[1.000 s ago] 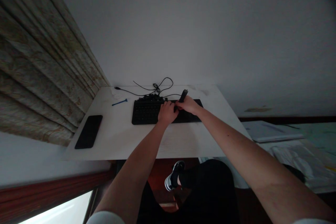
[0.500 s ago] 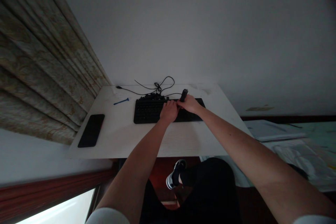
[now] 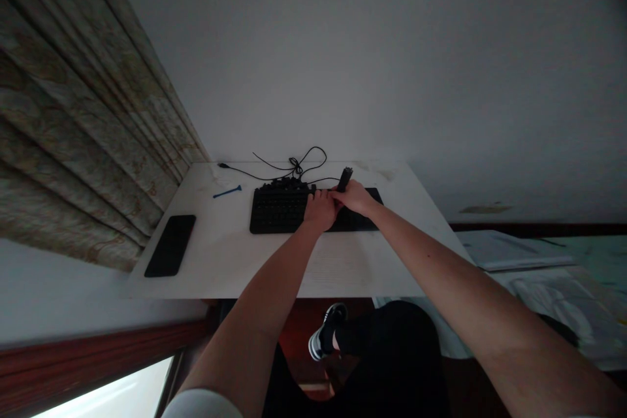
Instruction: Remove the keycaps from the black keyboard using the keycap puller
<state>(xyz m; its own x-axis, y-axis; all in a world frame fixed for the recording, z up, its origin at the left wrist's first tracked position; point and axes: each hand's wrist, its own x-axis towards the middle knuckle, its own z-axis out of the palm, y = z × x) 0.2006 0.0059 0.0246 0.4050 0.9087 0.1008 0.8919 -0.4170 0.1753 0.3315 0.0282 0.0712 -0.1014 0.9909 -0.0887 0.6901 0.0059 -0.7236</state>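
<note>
A black keyboard [image 3: 279, 212] lies on the white table, and both hands are over its middle and right part. My right hand [image 3: 356, 197] is closed around a short black brush-like tool [image 3: 345, 179] whose ragged end points up; its lower end is hidden by the fingers. Palm down on the keys, my left hand [image 3: 321, 208] has its fingers stretched forward and slightly apart, its thumb side touching the right fingers. Small black pieces, seemingly loose keycaps [image 3: 281, 183], are heaped along the keyboard's back edge.
A thin black cable [image 3: 295, 163] is looped behind the keyboard. To the left lie a small blue tool [image 3: 227, 192] and a black phone [image 3: 170, 245]. A patterned curtain [image 3: 98, 117] hangs at the left, and papers [image 3: 524, 250] lie lower right of the table [image 3: 220, 274].
My left hand has shifted slightly right, closer to my right hand. The black tool stays in my right hand, almost in place. The view has tilted a little.
</note>
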